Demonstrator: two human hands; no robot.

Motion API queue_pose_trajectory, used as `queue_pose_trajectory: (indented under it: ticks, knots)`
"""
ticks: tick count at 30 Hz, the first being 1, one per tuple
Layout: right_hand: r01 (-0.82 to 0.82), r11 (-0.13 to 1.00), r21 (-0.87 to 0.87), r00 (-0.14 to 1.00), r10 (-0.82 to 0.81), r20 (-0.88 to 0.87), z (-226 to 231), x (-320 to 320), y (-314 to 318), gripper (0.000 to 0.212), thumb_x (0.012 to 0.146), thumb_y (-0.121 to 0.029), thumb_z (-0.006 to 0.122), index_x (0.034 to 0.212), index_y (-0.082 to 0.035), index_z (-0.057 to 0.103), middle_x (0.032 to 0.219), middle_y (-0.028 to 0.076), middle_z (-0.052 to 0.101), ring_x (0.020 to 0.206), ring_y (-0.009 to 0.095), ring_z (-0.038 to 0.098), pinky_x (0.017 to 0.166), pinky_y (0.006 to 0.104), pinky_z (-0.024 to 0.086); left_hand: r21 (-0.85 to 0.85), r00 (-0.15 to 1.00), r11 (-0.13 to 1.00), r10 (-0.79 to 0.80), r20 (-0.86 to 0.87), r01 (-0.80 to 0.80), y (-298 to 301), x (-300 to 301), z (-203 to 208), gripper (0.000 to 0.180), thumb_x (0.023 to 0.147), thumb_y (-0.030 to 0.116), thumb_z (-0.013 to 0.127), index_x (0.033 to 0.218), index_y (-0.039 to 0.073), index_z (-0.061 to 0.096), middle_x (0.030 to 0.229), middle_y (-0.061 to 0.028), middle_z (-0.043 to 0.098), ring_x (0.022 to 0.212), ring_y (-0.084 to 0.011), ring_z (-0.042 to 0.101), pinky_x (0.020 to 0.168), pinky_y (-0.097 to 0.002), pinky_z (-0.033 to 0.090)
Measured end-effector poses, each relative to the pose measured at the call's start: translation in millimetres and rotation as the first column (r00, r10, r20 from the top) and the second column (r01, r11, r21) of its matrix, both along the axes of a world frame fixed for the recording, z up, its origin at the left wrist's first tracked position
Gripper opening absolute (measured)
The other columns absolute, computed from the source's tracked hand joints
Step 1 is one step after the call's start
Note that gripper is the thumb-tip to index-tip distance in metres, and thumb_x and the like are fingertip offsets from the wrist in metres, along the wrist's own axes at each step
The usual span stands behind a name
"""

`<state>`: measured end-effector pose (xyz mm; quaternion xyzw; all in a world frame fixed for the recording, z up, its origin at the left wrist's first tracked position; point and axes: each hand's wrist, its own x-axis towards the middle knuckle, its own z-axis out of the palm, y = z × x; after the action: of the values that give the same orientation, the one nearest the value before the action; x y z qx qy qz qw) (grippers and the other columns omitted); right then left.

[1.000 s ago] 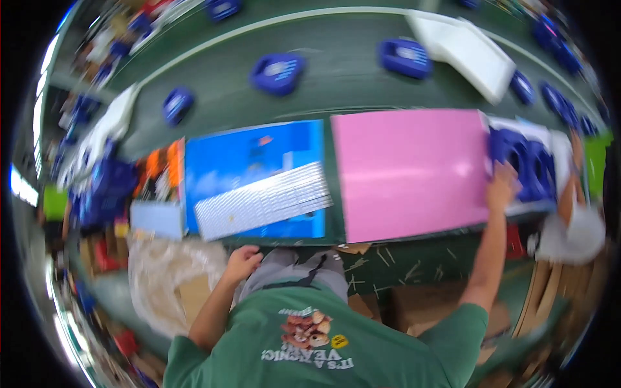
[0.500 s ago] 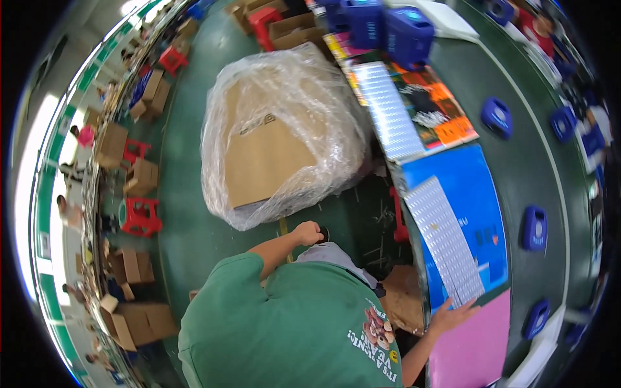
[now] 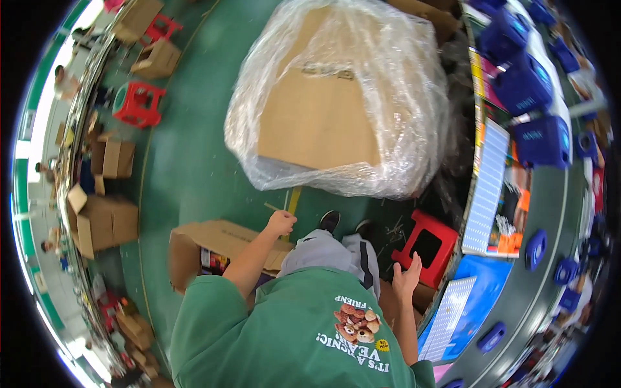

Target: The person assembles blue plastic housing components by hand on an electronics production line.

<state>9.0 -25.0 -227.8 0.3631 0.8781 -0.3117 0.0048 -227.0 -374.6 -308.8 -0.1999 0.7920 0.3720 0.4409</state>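
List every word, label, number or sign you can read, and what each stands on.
I won't copy wording; print stands on:
Green T-shirt: white lettering, upside down, large enough to read in part.
Blue plastic container: pale lettering, hard to read surely.
Film-wrapped cardboard: dark marking, too blurred.
Carton flap, lower left: faint print, too small.

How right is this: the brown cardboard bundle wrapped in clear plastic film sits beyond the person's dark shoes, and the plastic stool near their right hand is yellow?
Yellow is wrong: the head view shows a red plastic stool near the person's right hand. The brown cardboard bundle in clear plastic film sits beyond their dark shoes.
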Motion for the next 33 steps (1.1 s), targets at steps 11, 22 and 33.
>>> queue_pose_trajectory:
  ticks: [11,22,33]
  knots:
    - [-0.527,0.840,-0.134,0.818,0.543,0.189,-159.6,-248.0,24.4,0.060,0.076,-0.020,0.063,0.128,0.001,0.042,0.123,0.025,0.048,0.114,0.040,0.045,0.098,0.0438,0.037,-0.012,0.848,0.850,0.527,0.062,-0.527,-21.1,31.9,-23.3,0.032,0.082,0.017,0.062,0.106,-0.003,0.056,0.079,-0.0072,0.061,0.064,-0.0134,0.059,0.055,-0.0262,0.049]
    - [-0.847,0.532,-0.021,0.501,0.810,0.305,-323.4,-411.6,-170.7,0.084,0.068,-0.022,0.073,0.139,-0.007,0.030,0.142,0.026,0.024,0.131,0.040,0.027,0.105,0.0461,0.028,-0.031,0.974,0.980,0.200,0.105,-0.198,-26.8,-0.8,-119.3,0.042,0.078,0.030,0.064,0.108,0.000,0.059,0.091,-0.0169,0.066,0.085,-0.0282,0.064,0.075,-0.0367,0.050]
    - [-0.933,0.190,0.305,0.297,0.884,0.359,-341.3,-424.1,-210.4,0.057,0.082,-0.008,0.049,0.137,-0.007,0.035,0.139,0.025,0.032,0.124,0.046,0.036,0.100,0.0496,0.037,-0.162,0.943,0.983,0.026,-0.331,-0.085,-95.4,-207.2,-209.9,0.094,0.073,0.026,0.068,0.143,0.002,0.009,0.146,-0.0292,0.010,0.114,-0.0457,0.047,0.091,-0.0420,0.045]
